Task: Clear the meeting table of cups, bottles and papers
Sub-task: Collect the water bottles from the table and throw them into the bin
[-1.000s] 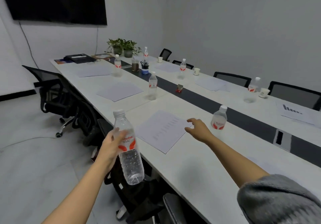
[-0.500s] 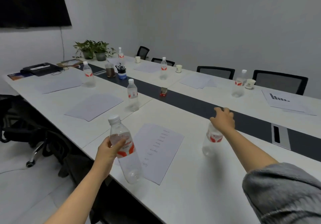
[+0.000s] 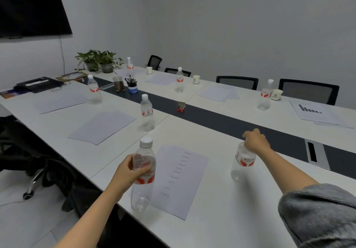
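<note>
My left hand [image 3: 131, 171] grips a clear water bottle [image 3: 143, 186] with a red label and white cap, upright over the table's near edge. My right hand [image 3: 256, 141] closes over the top of a second bottle [image 3: 243, 166] that stands on the white meeting table [image 3: 221, 209]; its cap is hidden under my fingers. A printed sheet [image 3: 179, 180] lies between the two bottles. Further bottles stand along the table, one [image 3: 147, 113] just beyond, others [image 3: 94, 90] [image 3: 265, 95] farther off. Paper cups [image 3: 276, 94] [image 3: 195, 79] and several sheets [image 3: 102, 126] lie at the seats.
A dark strip [image 3: 221, 122] runs down the table's middle with a small red box [image 3: 181, 107], a pen pot [image 3: 132, 87] and a jar. Potted plants [image 3: 96, 62] and a black folder [image 3: 37, 84] sit at the far end. Office chairs [image 3: 308, 91] line both sides.
My right hand has settled onto the top of the second bottle. My left hand has brought its bottle upright and further over the table. My view has moved closer.
</note>
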{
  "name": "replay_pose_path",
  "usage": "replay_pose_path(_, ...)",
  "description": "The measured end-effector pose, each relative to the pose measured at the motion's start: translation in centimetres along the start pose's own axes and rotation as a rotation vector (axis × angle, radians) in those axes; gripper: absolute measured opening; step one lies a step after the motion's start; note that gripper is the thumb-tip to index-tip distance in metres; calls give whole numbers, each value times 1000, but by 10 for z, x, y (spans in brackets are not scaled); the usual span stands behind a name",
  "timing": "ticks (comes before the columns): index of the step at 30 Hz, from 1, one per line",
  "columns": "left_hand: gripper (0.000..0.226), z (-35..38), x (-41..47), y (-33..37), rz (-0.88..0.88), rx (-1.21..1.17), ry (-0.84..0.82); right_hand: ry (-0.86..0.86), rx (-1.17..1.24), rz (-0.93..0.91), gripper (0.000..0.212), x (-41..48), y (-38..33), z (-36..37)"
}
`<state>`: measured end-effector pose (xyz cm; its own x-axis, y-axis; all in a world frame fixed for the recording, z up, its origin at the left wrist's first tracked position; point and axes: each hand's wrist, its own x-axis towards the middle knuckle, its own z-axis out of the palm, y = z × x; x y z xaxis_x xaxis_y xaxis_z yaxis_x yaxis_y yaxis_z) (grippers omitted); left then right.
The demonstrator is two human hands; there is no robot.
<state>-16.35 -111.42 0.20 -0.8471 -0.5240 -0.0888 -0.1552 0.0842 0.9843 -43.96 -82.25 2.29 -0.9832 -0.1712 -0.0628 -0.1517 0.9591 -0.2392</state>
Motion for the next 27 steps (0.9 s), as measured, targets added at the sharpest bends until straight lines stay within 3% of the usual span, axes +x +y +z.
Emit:
replay_pose_path(4,45,-4,3,-3,13,11,3,-116,16,-84,43,2,-9,2)
replay_pose_path(7,53,-6,1,-1,31,24,-17,-81,79,-184,39,-6,-40,-4)
replay_pose_path(10,69,-10,0,-1,24,68,-35,-35,223,-366,39,-30,-90,-21)
replay_pose_path(14,70,-12,-6,11,34,165,-70,-93,470,-597,39,-72,-145,-41)
replay_pose_path(20,69,-29,-30,35,161,471,-144,-210,743,-736,34,-111,-194,-33)
replay_pose_path(27,66,-79,-53,34,87,717,-270,-330,738,-895,32,-149,-241,-25)
